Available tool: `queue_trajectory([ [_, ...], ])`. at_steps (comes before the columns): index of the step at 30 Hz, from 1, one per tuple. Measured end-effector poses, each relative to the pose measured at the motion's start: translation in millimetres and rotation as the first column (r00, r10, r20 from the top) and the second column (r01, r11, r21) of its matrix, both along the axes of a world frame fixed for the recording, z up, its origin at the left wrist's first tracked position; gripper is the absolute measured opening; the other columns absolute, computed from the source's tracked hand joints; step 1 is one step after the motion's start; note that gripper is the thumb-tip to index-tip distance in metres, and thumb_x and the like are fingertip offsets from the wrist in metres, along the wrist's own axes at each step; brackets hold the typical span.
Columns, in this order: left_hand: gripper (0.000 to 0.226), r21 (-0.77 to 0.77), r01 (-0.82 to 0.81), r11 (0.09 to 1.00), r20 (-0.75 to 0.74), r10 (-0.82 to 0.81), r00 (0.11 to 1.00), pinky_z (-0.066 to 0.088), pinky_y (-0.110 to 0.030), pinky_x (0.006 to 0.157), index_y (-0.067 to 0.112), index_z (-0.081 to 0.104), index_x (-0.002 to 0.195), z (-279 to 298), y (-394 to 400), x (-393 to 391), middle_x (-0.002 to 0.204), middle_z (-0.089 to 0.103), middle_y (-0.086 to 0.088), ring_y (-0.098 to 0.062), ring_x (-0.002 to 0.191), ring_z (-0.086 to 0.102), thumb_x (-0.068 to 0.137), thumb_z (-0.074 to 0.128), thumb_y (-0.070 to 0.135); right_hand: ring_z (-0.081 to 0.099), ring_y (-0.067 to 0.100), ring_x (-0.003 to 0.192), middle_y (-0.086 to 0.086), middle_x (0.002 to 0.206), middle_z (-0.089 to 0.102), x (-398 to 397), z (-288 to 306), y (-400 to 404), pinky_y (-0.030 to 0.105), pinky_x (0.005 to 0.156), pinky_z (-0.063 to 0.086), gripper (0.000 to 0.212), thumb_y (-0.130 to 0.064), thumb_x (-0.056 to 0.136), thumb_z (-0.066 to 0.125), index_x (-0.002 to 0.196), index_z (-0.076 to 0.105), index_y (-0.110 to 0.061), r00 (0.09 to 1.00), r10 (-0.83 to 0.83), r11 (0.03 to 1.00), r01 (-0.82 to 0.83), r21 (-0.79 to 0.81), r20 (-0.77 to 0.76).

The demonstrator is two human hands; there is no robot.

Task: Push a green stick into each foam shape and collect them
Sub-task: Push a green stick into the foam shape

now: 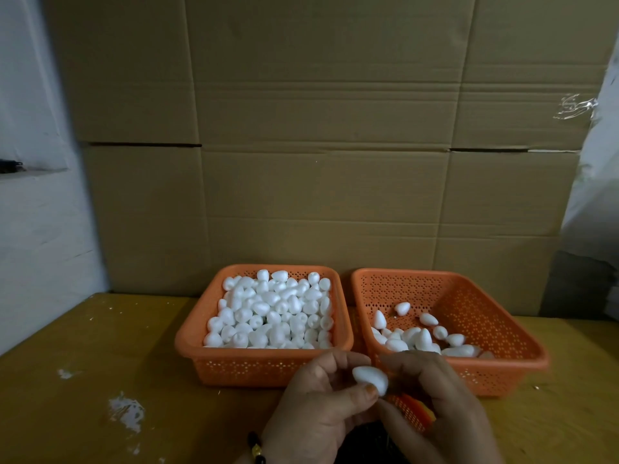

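Note:
A white egg-shaped foam shape (370,379) is pinched between the thumb and fingers of my left hand (318,406), just in front of the two baskets. My right hand (435,403) sits right beside it with curled fingers meeting the shape's right end; any stick in those fingers is hidden. The left orange basket (191,343) is heaped with several plain foam shapes (274,313). The right orange basket (522,343) holds a smaller pile of foam shapes (412,336) along its near left side. No green stick shows plainly.
A small orange perforated container (413,411) lies under my right hand. The yellow-brown table (100,363) carries white scuffs at the left. A cardboard wall (318,145) stands directly behind the baskets. A dark beaded bracelet (256,447) is on my left wrist.

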State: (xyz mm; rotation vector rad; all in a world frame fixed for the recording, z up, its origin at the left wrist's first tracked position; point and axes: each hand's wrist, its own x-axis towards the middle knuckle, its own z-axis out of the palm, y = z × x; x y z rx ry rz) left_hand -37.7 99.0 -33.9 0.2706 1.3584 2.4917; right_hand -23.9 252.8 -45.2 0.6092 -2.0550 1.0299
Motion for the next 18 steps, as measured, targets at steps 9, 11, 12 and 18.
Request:
queue_trajectory([
  [9, 0.060, -0.216, -0.098, 0.971, -0.027, 0.094, 0.995, 0.053, -0.032, 0.060, 0.007, 0.059, 0.112, -6, -5, -6, 0.087, 0.072, -0.009, -0.021, 0.073, 0.067, 0.056, 0.082, 0.015, 0.063, -0.006, 0.084, -0.018, 0.089, 0.065, -16, 10, 22, 0.016, 0.072, 0.051, 0.021, -0.026, 0.077, 0.076, 0.089, 0.062, -0.035, 0.993, -0.115, 0.993, 0.114, 0.017, 0.037],
  [11, 0.047, -0.280, -0.162, 0.946, -0.065, 0.150, 0.987, 0.054, -0.030, 0.060, 0.008, 0.062, 0.110, -4, -10, -8, 0.089, 0.072, -0.009, -0.020, 0.074, 0.067, 0.068, 0.082, 0.013, 0.061, -0.002, 0.080, -0.017, 0.088, 0.062, -30, 15, 41, 0.024, 0.066, 0.052, 0.024, -0.027, 0.078, 0.073, 0.093, 0.058, -0.036, 0.958, -0.275, 0.958, 0.267, 0.104, 0.075],
  [12, 0.037, -0.314, -0.190, 0.930, -0.094, 0.169, 0.981, 0.054, -0.030, 0.061, 0.009, 0.063, 0.107, -3, -14, -9, 0.090, 0.071, -0.008, -0.019, 0.074, 0.066, 0.074, 0.080, 0.010, 0.060, 0.000, 0.077, -0.016, 0.087, 0.061, -38, 17, 50, 0.027, 0.063, 0.053, 0.022, -0.029, 0.079, 0.071, 0.096, 0.058, -0.033, 0.924, -0.371, 0.920, 0.353, 0.171, 0.087],
  [18, 0.015, -0.557, -0.425, 0.714, -0.374, 0.241, 0.895, 0.053, -0.020, 0.060, 0.027, 0.070, 0.087, 10, -49, -25, 0.078, 0.070, 0.011, -0.004, 0.066, 0.065, 0.086, 0.068, 0.012, 0.055, 0.004, 0.062, -0.012, 0.073, 0.056, -72, 17, 92, 0.030, 0.059, 0.054, 0.023, -0.047, 0.086, 0.058, 0.097, 0.055, -0.027, 0.654, -0.728, 0.644, 0.548, 0.534, 0.206],
])
